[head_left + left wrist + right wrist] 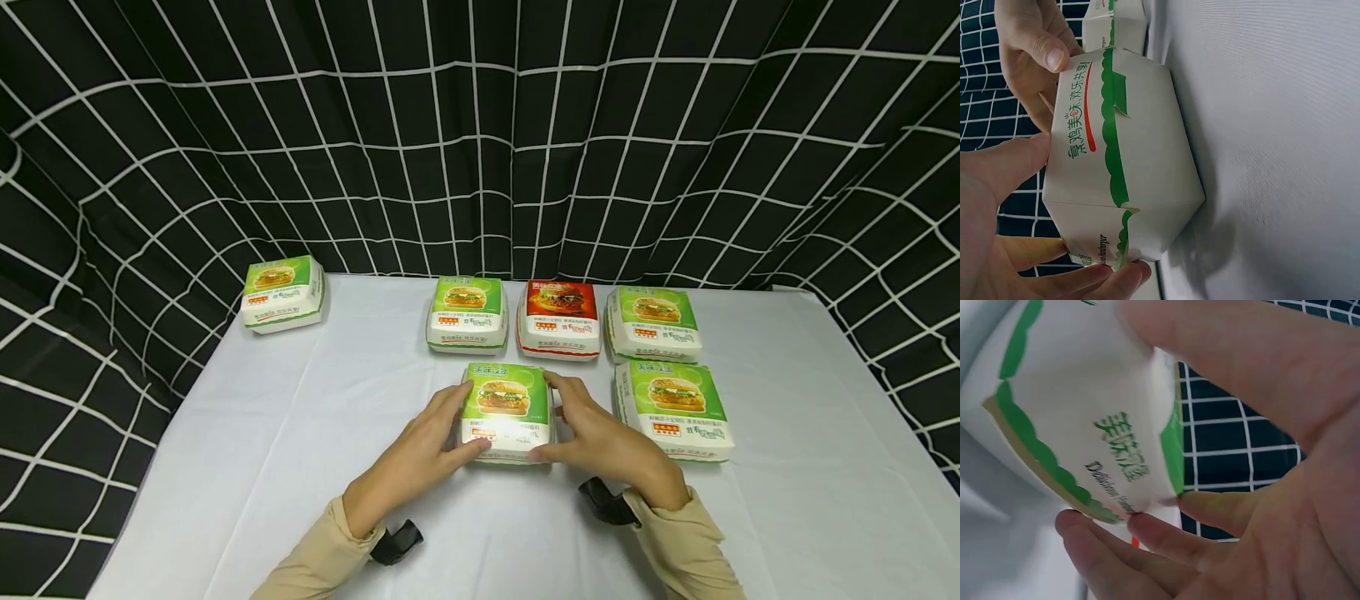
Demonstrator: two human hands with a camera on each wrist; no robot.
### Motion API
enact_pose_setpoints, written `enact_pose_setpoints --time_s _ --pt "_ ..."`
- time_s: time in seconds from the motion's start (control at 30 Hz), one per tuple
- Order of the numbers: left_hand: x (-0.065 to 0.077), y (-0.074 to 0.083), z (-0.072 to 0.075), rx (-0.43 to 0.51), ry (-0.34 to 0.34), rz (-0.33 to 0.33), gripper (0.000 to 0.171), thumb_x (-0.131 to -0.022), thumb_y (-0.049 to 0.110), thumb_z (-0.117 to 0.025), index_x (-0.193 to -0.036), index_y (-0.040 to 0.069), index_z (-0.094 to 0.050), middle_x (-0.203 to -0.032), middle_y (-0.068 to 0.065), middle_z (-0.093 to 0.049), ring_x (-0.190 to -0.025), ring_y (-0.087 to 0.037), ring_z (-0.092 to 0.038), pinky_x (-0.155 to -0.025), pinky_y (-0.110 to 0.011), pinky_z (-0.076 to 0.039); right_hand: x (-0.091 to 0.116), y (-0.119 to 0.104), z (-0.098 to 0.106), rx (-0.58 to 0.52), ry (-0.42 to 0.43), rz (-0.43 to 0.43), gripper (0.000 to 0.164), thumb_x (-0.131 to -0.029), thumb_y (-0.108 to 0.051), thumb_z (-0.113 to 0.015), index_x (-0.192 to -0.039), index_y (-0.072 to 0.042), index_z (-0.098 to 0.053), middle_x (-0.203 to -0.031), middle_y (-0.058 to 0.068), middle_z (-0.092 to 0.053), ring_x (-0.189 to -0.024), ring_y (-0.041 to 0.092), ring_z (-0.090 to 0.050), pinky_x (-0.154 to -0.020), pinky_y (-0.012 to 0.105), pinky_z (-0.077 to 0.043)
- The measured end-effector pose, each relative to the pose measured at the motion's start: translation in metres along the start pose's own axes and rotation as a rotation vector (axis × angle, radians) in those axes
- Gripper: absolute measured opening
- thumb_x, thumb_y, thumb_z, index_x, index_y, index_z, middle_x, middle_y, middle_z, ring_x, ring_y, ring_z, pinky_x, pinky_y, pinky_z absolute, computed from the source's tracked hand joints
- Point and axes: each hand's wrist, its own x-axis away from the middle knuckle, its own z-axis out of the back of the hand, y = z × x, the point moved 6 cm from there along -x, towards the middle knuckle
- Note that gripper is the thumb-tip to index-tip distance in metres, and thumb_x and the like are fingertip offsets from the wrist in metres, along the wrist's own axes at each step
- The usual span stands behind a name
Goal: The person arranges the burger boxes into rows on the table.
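A green-and-white burger box with a burger picture on its lid sits on the white table between both hands. My left hand grips its left side, thumb at the front edge and fingers along the side. The right hand holds the opposite side the same way. In the left wrist view the box's front wall shows a green scalloped band, and the lid seems closed. The right wrist view has the box's side wall within the curled fingers. The box's underside is hidden.
Behind stand a green box, a red box and another green box in a row. One more green box is right of the right hand. A green box stands far left. A black gridded curtain borders the table.
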Motion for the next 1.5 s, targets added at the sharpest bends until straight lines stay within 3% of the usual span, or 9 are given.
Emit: enact_pose_setpoints --time_s 0.53,0.77,1.0,1.5 --pt "-0.019 0.016 -0.023 0.026 -0.047 -0.045 0.079 -0.085 0.051 -0.056 -0.144 0.010 -0.024 -0.144 -0.006 -0.035 -0.129 -0.019 -0.040 -0.105 -0.038 -0.037 0.011 0.014 0.025 0.118 0.034 -0.054 0.101 -0.066 -0.033 -0.080 -0.143 0.000 -0.023 -0.138 0.020 -0.030 -0.119 0.034 -0.044 -0.097 0.050 -0.039" --pt "-0.025 0.022 -0.029 0.031 -0.048 -0.073 0.079 -0.085 0.051 -0.055 -0.144 0.010 -0.024 -0.144 -0.004 -0.035 -0.129 -0.017 -0.040 -0.105 -0.037 -0.038 0.014 0.019 0.033 0.113 0.040 -0.081 0.103 -0.064 -0.030 -0.082 -0.142 0.001 -0.023 -0.140 0.021 -0.028 -0.118 0.035 -0.044 -0.098 0.052 -0.037" --pt "-0.032 0.025 -0.034 0.031 -0.049 -0.086 0.079 -0.085 0.054 -0.053 -0.145 0.011 -0.023 -0.142 -0.004 -0.036 -0.125 -0.015 -0.044 -0.103 -0.036 -0.040 0.016 0.019 0.040 0.124 0.067 -0.037 0.095 -0.067 -0.022 -0.080 -0.140 0.004 -0.025 -0.140 0.021 -0.027 -0.119 0.037 -0.044 -0.098 0.051 -0.038" --pt "-0.043 0.029 -0.038 0.039 -0.071 -0.094 0.077 -0.086 0.052 -0.054 -0.145 0.014 -0.023 -0.143 -0.002 -0.035 -0.126 -0.014 -0.042 -0.104 -0.035 -0.039 0.020 0.026 0.048 0.099 0.092 -0.037 0.090 -0.068 -0.016 -0.080 -0.139 0.001 -0.027 -0.133 0.018 -0.038 -0.114 0.033 -0.047 -0.094 0.047 -0.040"
